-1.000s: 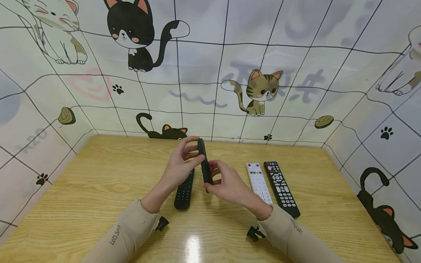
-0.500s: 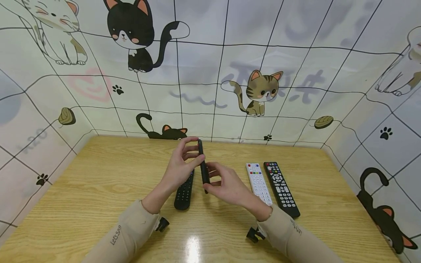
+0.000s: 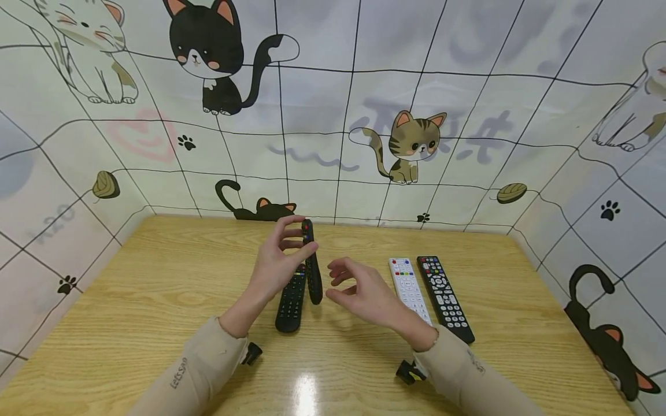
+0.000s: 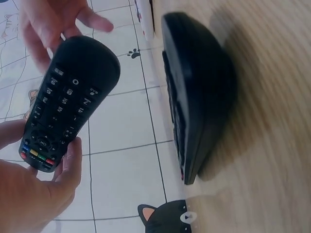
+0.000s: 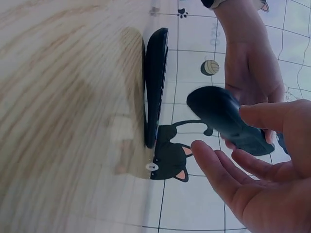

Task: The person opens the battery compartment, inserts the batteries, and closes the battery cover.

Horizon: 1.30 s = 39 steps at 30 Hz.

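Observation:
My left hand (image 3: 278,254) grips a black remote control (image 3: 313,271) near its top end, thumb on one side and fingers on the other. The remote is held tilted above the table; its buttons show in the left wrist view, its smooth back in the right wrist view. Just to the right, my right hand (image 3: 364,292) is apart from it, fingers loosely bent with nothing between them. A second black remote control (image 3: 290,306) lies on the table (image 3: 182,277) under and left of the held one, its upper end close behind my left thumb.
On the right of the table lie a white remote control (image 3: 408,289) and a black remote control with white buttons (image 3: 444,297), side by side. My right forearm partly covers the white one's lower end. A cat-print cloth (image 3: 312,150) stands behind and at both sides.
My right hand has let go of the held remote and drawn slightly right. My left hand has shifted a little left and turned the remote, so its buttons now show in the head view.

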### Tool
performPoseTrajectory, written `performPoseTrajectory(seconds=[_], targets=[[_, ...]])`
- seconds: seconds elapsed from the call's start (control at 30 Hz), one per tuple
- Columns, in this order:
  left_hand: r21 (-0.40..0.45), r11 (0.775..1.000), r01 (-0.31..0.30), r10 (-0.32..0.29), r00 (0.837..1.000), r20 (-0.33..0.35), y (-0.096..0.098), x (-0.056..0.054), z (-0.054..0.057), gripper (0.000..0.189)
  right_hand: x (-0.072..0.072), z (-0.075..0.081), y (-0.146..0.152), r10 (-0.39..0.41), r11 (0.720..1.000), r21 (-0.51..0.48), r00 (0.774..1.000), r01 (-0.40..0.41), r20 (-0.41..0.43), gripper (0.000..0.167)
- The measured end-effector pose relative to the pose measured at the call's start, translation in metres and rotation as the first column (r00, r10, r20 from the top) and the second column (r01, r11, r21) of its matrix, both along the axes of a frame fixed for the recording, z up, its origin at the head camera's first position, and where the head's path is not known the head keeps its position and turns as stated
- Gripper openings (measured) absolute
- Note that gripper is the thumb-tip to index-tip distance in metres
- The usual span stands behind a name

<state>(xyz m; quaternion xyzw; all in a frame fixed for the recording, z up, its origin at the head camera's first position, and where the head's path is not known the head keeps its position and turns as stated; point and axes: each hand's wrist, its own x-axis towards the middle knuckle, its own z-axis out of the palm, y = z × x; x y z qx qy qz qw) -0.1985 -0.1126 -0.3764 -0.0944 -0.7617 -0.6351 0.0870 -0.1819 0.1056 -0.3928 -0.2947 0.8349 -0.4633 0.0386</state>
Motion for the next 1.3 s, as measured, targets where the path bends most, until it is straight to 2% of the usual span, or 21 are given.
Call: performPoseTrajectory(seconds=[0.4,0.83,0.97,1.13,1.3], targets=[[-0.133,0.99,-0.047,0.051,0.998,0.031,-0.021,-0.001,0.003,0.054,0.001,0.007,0.025,-0.05,0.995,0.078,0.997,0.055,-0.067,0.035],[-0.348,0.933,-0.092,0.114,0.992,0.044,-0.048,-0.003,-0.002,0.052,-0.001,0.01,0.051,-0.096,0.98,0.161,0.986,0.117,-0.134,0.031],[-0.43,0.897,-0.096,0.128,0.991,0.045,-0.054,-0.005,-0.005,0.051,-0.001,0.009,0.057,-0.103,0.972,0.195,0.982,0.133,-0.155,0.029],[-0.538,0.837,-0.103,0.137,0.99,0.024,-0.059,-0.007,-0.007,0.052,-0.002,0.008,0.065,-0.107,0.963,0.224,0.974,0.152,-0.201,0.027],[-0.634,0.769,-0.083,0.143,0.989,0.044,-0.063,-0.011,-0.012,0.052,0.0,0.006,0.073,-0.113,0.944,0.272,0.959,0.185,-0.26,0.027]])
